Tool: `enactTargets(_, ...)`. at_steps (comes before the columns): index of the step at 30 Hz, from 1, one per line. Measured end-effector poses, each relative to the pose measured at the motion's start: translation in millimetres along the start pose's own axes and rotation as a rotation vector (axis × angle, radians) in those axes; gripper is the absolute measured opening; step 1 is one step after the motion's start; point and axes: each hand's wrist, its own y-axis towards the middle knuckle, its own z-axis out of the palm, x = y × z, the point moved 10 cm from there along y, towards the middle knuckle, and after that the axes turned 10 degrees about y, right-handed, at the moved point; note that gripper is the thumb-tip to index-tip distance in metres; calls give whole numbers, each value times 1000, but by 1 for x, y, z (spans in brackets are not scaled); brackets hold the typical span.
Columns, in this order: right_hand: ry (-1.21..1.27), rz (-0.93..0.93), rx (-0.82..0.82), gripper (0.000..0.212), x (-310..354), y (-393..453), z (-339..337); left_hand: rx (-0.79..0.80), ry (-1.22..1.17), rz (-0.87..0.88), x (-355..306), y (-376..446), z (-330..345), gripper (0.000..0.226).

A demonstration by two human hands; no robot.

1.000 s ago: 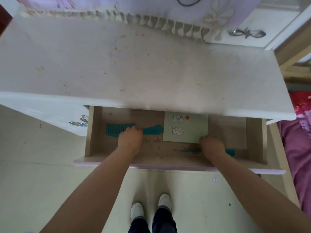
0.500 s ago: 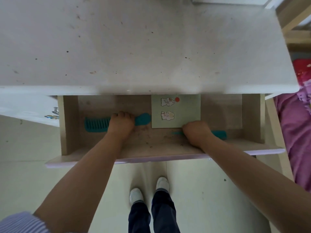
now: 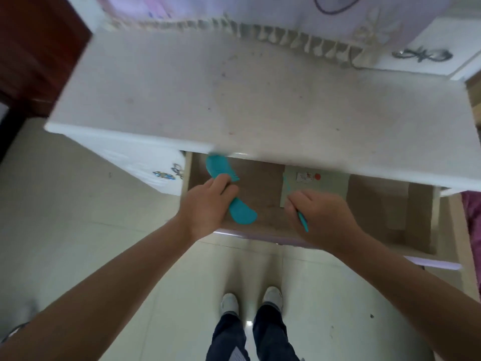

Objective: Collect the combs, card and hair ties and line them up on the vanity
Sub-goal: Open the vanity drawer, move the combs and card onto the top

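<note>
My left hand (image 3: 208,207) grips a wide teal comb (image 3: 242,213) by its middle and holds it tilted above the open drawer (image 3: 263,178), teeth end up toward the vanity's edge. A thin teal tail comb (image 3: 302,220) is pinched in my right hand (image 3: 322,217); its pointed tip sticks out above the fingers over the pale green card (image 3: 330,181). The card lies flat on the drawer's floor, partly under the vanity top (image 3: 260,100). No hair ties show.
The white vanity top carries nothing but specks of dirt. A fringed lilac cloth (image 3: 260,19) hangs at its back. A cabinet door with a metal handle (image 3: 166,174) stands left of the drawer. Pink bedding (image 3: 472,217) lies at the right. My shoes (image 3: 250,300) stand on pale floor tiles.
Both hands have lifted their combs off the drawer floor. The wide comb turned from lying sideways to tilted upright. The camera view rose toward the vanity's back.
</note>
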Motion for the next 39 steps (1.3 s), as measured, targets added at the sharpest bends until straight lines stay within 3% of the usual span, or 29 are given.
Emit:
enactTargets(4, 92, -197, -23, 37, 41, 41, 11, -17, -184, -246, 66, -32, -13, 4)
enactTargets(6, 75, -208, -54, 50, 48, 69, 26, -15, -281, -355, 103, -48, -18, 9)
enactTargets(8, 44, -215, -55, 61, 54, 95, 50, -9, -260, -354, 137, -54, -26, 37)
enactTargets(10, 0, -190, -29, 50, 59, 122, 79, 42, -186, -335, 175, -53, -22, 50)
enactTargets(12, -65, -138, 12, 36, 65, 150, 111, -12, -203, -387, 220, -48, -18, 46)
enactTargets(14, -143, -94, 57, 25, 74, 180, 144, -11, -220, -295, 251, -37, -14, 49)
enactTargets(17, -169, 6, 84, 38, 81, 224, 185, -87, -122, -202, 301, -25, 1, 40)
enactTargets(20, -233, 46, 61, 29, 88, 260, 218, -56, -40, -248, 357, -13, 33, 36)
enactTargets(25, -266, 202, 98, 52, 85, 290, 261, 126, -45, -267, 409, -5, 69, 57)
enactTargets(28, -207, 373, 353, 103, 70, 280, 302, 129, -25, -276, 420, -4, 74, 66)
enactTargets(30, -121, 428, 477, 117, 65, 274, 322, 135, 11, -257, 421, -1, 76, 66)
enactTargets(35, -89, 453, 505, 126, 62, 273, 324, 131, -16, -263, 417, 0, 69, 65)
enactTargets(39, 63, 487, 512, 120, 62, 267, 304, -12, -65, -318, 387, -10, 37, 54)
